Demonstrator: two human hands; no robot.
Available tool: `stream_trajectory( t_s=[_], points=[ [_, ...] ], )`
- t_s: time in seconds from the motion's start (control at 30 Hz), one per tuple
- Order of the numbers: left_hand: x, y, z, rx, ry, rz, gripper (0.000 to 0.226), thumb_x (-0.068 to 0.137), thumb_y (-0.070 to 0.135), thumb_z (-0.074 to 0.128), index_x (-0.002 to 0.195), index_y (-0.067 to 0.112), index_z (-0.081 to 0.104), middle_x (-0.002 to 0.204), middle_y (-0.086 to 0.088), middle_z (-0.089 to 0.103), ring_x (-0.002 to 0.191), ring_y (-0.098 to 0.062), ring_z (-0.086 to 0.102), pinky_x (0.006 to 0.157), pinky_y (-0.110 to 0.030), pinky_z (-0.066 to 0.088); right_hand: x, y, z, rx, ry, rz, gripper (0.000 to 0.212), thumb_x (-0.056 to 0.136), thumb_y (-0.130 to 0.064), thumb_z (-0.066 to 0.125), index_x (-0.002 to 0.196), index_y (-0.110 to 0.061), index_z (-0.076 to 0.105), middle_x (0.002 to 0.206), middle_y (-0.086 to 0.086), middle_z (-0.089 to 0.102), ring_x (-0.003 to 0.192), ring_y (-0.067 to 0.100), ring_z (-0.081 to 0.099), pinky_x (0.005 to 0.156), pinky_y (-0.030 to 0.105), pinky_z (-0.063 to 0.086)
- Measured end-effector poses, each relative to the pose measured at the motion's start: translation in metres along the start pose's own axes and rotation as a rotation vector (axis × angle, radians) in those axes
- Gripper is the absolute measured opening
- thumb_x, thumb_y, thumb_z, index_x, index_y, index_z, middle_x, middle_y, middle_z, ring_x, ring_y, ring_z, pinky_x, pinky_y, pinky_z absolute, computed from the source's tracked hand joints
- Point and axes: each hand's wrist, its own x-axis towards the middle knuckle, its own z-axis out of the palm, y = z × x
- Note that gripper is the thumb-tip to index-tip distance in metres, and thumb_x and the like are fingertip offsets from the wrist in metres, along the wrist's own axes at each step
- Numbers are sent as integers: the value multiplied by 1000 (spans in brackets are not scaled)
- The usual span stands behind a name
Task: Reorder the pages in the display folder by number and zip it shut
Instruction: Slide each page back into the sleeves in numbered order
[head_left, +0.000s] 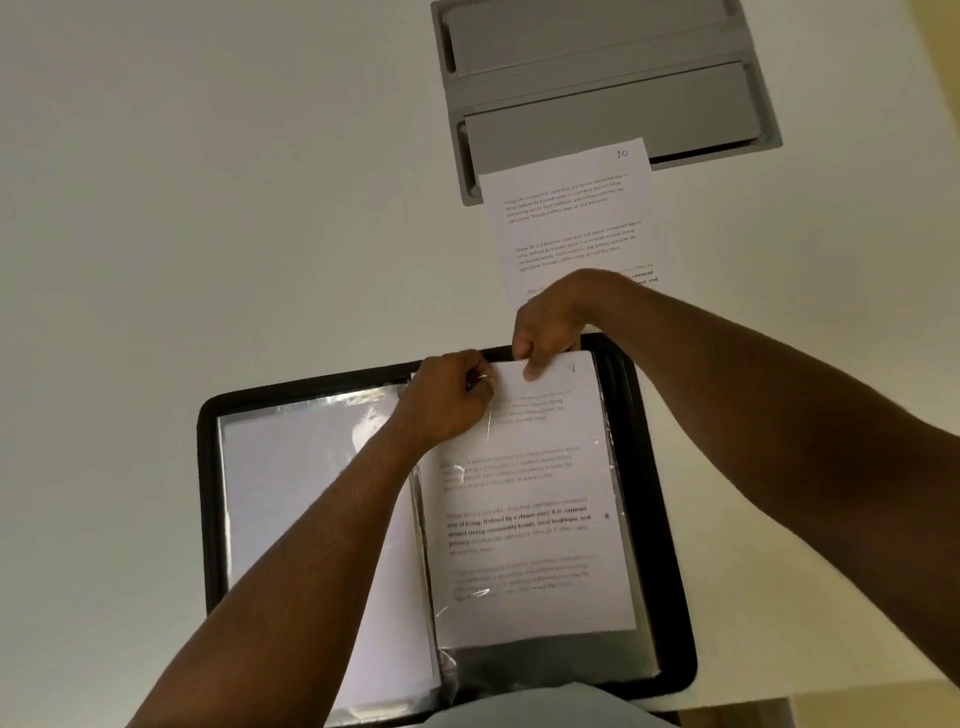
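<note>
The black display folder (670, 597) lies open on the white table, close to my body. On its right side a printed page marked 1 (524, 499) sits partly inside a clear plastic sleeve, its top edge sticking out. My right hand (545, 325) pinches the top edge of that page. My left hand (447, 400) pinches the sleeve's upper left edge beside it. The folder's left side shows a shiny sleeve with a blank white sheet (306, 499). A loose printed page marked 10 (571, 223) lies on the table beyond the folder.
A grey two-level paper tray (602, 93) stands at the back of the white table (208, 208), with the loose page's top edge lying over its front. The table's right edge shows at the far right.
</note>
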Motion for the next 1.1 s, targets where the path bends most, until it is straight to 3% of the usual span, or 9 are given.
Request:
stream_trajectory(
  t_s=[0.1,0.2,0.27,0.47,0.63,0.73,0.87,1.0,1.1],
  points=[
    [-2,1,-1,-20,9,16,14,94,22,56,101,18,67,94,2,69,83,-13,65,77,-28,53,1,-9,3,-82,-32,57,29,97,-38,56,70,-28,52,74,-6,55,70,12,53,75,31,49],
    [-4,0,-2,-44,22,27,12,94,21,56,100,18,66,93,2,70,82,-14,65,74,-24,51,-4,-9,7,28,-43,68,25,100,-39,50,91,-20,64,88,-1,64,84,17,62,90,38,53],
    [-6,-1,-2,-43,35,28,11,95,21,55,98,18,66,91,2,69,80,-14,64,70,-18,48,-12,-7,9,181,13,84,36,101,-42,46,106,-13,65,96,3,66,92,22,65,92,42,53],
    [-10,-3,-1,-58,114,55,13,94,18,56,97,12,67,92,1,67,82,-12,61,66,-9,40,-39,13,32,822,385,11,52,91,-56,52,122,-14,53,112,7,63,104,22,63,77,39,57],
    [-10,-7,2,-43,154,88,9,92,15,56,89,18,64,90,5,63,83,-13,58,69,-23,43,-43,42,85,1127,351,-53,63,84,-59,57,127,-13,57,119,12,66,108,30,65,89,44,56],
    [-10,-8,5,16,138,145,10,91,17,56,89,18,65,89,4,65,87,-17,59,74,-32,48,-40,49,112,1220,383,-71,58,88,-56,57,128,-13,57,121,14,65,109,30,64,91,42,55],
    [-11,-2,6,81,120,106,13,96,20,52,99,13,62,81,-2,67,73,-18,61,67,-30,48,-39,49,134,1280,419,-70,48,87,-36,69,126,-9,58,122,14,65,112,30,61,92,40,55],
    [-11,1,5,98,79,62,12,98,21,50,102,15,59,93,-3,68,83,-19,62,70,-31,47,-36,40,153,1335,498,-50,43,87,-23,71,125,-6,60,119,14,66,110,29,63,95,44,53],
    [-13,3,4,93,99,60,11,96,20,53,101,13,61,98,-2,66,88,-17,59,72,-29,43,-38,29,167,1325,566,-15,29,89,-20,69,114,-7,64,107,12,70,96,24,68,87,40,57]
  ],
)
